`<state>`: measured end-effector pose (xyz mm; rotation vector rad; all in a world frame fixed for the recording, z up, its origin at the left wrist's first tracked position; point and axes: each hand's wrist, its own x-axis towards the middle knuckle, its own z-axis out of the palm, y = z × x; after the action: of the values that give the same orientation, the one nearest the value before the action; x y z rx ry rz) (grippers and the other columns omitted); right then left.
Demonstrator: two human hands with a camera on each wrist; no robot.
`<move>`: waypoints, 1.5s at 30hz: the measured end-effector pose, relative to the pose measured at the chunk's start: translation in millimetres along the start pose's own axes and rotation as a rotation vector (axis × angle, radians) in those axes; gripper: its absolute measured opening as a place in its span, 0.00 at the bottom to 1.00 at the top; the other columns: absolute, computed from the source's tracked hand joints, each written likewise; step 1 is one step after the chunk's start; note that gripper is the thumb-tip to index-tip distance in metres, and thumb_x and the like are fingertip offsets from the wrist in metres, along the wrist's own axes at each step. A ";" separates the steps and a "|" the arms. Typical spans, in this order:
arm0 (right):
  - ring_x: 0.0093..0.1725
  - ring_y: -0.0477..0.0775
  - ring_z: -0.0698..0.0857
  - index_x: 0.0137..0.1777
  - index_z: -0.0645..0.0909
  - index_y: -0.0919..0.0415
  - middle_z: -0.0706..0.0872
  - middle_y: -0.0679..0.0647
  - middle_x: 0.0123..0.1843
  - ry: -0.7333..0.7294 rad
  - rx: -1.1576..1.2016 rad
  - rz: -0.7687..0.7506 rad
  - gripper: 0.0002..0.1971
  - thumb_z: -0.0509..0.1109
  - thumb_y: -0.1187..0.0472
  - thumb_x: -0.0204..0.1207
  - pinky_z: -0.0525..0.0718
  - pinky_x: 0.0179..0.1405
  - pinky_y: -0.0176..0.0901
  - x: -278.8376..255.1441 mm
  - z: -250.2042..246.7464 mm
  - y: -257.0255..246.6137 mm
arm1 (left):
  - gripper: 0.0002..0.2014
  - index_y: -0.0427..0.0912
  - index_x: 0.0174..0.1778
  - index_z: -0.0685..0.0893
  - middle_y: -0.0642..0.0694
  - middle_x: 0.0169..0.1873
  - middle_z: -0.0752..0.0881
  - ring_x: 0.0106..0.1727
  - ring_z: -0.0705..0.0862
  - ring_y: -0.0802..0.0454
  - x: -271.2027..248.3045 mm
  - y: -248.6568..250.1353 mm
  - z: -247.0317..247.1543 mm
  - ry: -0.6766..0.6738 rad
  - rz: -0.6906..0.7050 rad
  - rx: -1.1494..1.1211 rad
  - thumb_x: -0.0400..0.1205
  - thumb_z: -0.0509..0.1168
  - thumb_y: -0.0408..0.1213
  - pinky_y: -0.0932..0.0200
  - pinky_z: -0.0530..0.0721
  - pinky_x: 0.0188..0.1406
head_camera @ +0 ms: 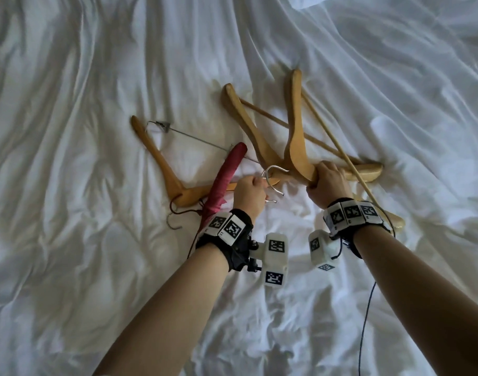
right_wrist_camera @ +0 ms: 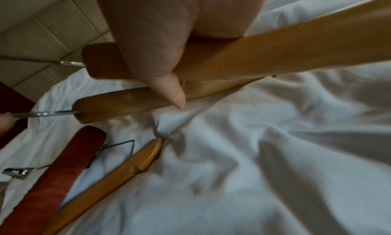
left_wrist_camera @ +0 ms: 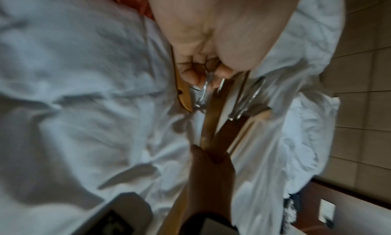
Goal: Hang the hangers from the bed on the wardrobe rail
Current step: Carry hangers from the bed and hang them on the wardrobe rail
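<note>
No hanger is on the rail yet: the left hand [head_camera: 250, 189] pinches silver metal hooks [head_camera: 273, 177], the right hand [head_camera: 327, 183] grips two light brown wooden hangers [head_camera: 294, 142], and a red padded hanger [head_camera: 227, 175] lies on the white bed sheet [head_camera: 97, 104]

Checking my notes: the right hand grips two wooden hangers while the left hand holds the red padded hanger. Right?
Not quite. In the head view the left hand pinches the metal hooks, not the red padded hanger, which lies on the bed. The right hand does grip two wooden hangers.

You get dim, bluish light with soft shadows in the folds, while both wrist views are blurred and edge-warped.
</note>
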<state>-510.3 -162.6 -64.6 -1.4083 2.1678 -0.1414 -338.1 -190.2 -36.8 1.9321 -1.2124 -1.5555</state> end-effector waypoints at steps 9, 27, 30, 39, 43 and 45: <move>0.51 0.70 0.83 0.49 0.80 0.69 0.86 0.68 0.49 0.145 0.172 0.038 0.09 0.69 0.64 0.72 0.78 0.46 0.52 -53.3 -44.9 2.4 | 0.16 0.33 0.39 0.82 0.33 0.37 0.87 0.37 0.83 0.42 -78.5 51.5 -6.9 -0.014 0.216 0.022 0.87 0.54 0.34 0.54 0.80 0.39; 0.34 0.40 0.87 0.58 0.83 0.70 0.89 0.53 0.41 0.047 0.989 -0.232 0.18 0.78 0.66 0.69 0.83 0.36 0.34 -206.6 -138.9 -71.0 | 0.16 0.42 0.31 0.68 0.52 0.15 0.59 0.13 0.59 0.57 -285.6 184.9 -71.1 -0.252 0.162 -0.786 0.87 0.49 0.32 0.60 0.61 0.27; 0.35 0.48 0.86 0.52 0.81 0.69 0.88 0.49 0.36 0.075 0.998 -0.327 0.27 0.79 0.53 0.55 0.83 0.40 0.47 -222.9 -150.6 -101.8 | 0.16 0.42 0.32 0.68 0.52 0.13 0.61 0.14 0.59 0.57 -307.6 186.8 -91.9 -0.260 0.178 -0.885 0.87 0.50 0.32 0.60 0.61 0.28; 0.43 0.53 0.85 0.57 0.76 0.60 0.86 0.55 0.45 -0.097 0.954 -0.521 0.31 0.78 0.50 0.55 0.86 0.46 0.44 -280.2 -140.3 -202.3 | 0.15 0.42 0.30 0.69 0.53 0.12 0.66 0.16 0.64 0.56 -353.7 172.2 -185.5 -0.151 0.277 -0.981 0.86 0.52 0.33 0.61 0.65 0.32; 0.39 0.61 0.89 0.53 0.77 0.57 0.89 0.60 0.44 -0.203 0.862 -0.529 0.23 0.81 0.59 0.60 0.89 0.41 0.62 -302.4 -123.7 -231.1 | 0.15 0.38 0.32 0.76 0.46 0.23 0.79 0.30 0.74 0.51 -374.0 153.7 -244.0 -0.170 0.235 -0.905 0.84 0.55 0.37 0.58 0.73 0.38; 0.42 0.67 0.89 0.49 0.78 0.50 0.89 0.60 0.43 -0.251 0.822 -0.557 0.24 0.80 0.53 0.53 0.88 0.44 0.68 -312.5 -117.3 -245.7 | 0.15 0.38 0.38 0.81 0.45 0.32 0.82 0.37 0.78 0.50 -379.8 135.0 -278.5 -0.131 0.232 -0.783 0.85 0.55 0.41 0.57 0.76 0.43</move>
<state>-273.4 -23.5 245.7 -1.3629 1.2177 -0.8899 -138.8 -21.2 377.5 1.1613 -0.6712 -1.6984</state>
